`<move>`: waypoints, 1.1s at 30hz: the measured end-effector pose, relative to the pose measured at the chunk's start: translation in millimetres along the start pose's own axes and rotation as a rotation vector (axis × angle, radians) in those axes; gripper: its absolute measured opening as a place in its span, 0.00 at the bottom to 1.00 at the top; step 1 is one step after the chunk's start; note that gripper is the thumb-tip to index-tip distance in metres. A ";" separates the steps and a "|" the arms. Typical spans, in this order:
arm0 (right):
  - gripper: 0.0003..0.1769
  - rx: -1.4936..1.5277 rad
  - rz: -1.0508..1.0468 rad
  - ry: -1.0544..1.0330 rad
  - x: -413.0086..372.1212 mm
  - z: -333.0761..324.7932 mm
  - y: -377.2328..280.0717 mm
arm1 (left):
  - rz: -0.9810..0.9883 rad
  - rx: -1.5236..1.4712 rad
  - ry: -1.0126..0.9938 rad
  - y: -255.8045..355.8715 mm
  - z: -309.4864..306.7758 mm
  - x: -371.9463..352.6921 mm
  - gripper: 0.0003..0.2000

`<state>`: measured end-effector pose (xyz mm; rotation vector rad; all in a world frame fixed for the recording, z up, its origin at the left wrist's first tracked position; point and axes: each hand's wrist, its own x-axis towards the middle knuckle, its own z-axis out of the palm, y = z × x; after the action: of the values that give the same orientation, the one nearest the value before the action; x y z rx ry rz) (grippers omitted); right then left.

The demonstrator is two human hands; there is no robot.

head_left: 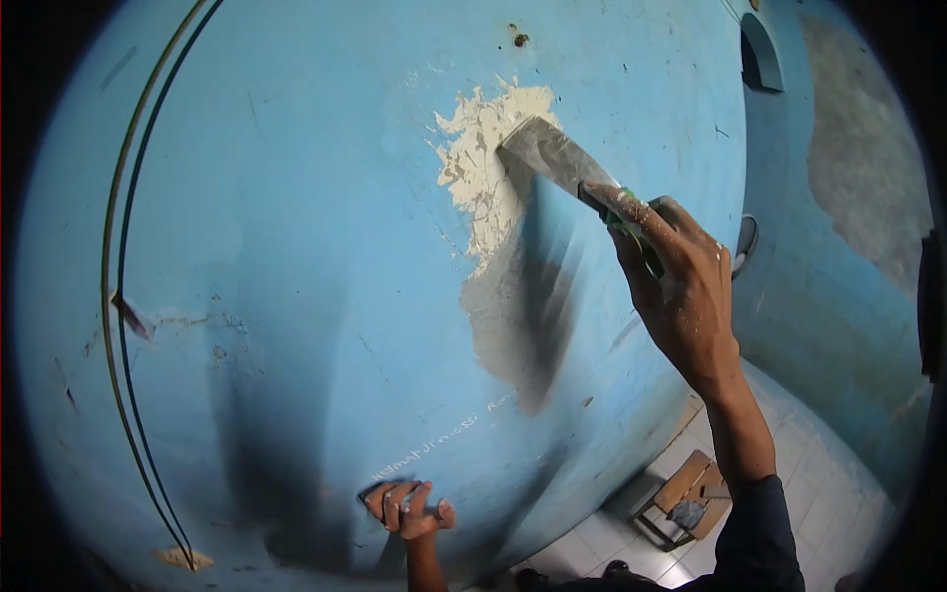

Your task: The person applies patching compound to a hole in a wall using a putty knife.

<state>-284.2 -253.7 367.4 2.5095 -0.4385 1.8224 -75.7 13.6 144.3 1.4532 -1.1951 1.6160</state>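
My right hand [681, 281] is closed around the handle of a putty knife [557, 156], which has a wide metal blade. White specks dot the fingers. The blade's front edge lies against a rough cream-white patch of filler [483, 163] on the blue wall [335, 168]. Below the filler, a bare grey patch [498, 316] shows, partly under the shadow of the knife and hand. Low on the wall my left hand [412, 511] rests with its fingers bent and apart, just under some white handwriting [439, 439]. Nothing shows clearly in that hand.
Two cables [123, 217] run down the wall at the left. A small wooden stool [681, 493] stands on the tiled floor [602, 538] below right, with a greyish lump [686, 513] on it. On the right-hand wall is a large grey patch [863, 148].
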 end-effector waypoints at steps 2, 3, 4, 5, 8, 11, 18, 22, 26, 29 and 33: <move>0.28 0.004 -0.045 0.057 9.4 1.8 11.2 | -0.006 0.044 -0.015 1.8 1.4 1.2 0.12; 0.28 0.024 -0.038 0.044 11.8 1.0 11.7 | -0.002 0.057 -0.012 2.1 2.6 1.7 0.13; 0.28 0.045 -0.053 0.043 12.3 -1.5 13.3 | 0.004 0.069 -0.008 1.7 3.5 1.5 0.13; 0.28 0.054 -0.047 0.015 12.8 -3.4 15.8 | -0.004 0.090 -0.009 1.7 3.9 0.0 0.14; 0.26 0.080 -0.079 0.019 16.6 -3.7 23.4 | 0.005 0.138 0.012 2.6 6.2 0.9 0.14; 0.22 0.060 -0.159 0.050 24.2 -4.7 23.4 | 0.000 0.167 -0.002 4.3 6.3 4.0 0.15; 0.17 0.066 -0.163 0.025 32.5 -8.2 14.7 | 0.014 0.200 -0.030 6.1 6.3 6.4 0.15; 0.16 0.080 -0.118 -0.001 27.9 -7.5 11.1 | -0.005 0.188 -0.013 7.3 5.6 10.0 0.15; 0.17 0.055 -0.153 0.077 34.5 -0.3 8.2 | 0.000 0.158 -0.014 6.8 7.8 10.6 0.14; 0.17 0.066 -0.146 0.058 30.8 1.2 4.0 | -0.017 0.146 -0.007 5.4 5.0 9.1 0.14; 0.17 0.054 -0.089 0.065 29.1 0.8 -0.1 | 0.003 0.137 -0.016 4.3 6.1 8.5 0.15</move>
<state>-275.1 -260.1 394.4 2.4516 -0.2759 1.9010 -78.7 5.5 151.6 1.5519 -1.1144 1.7197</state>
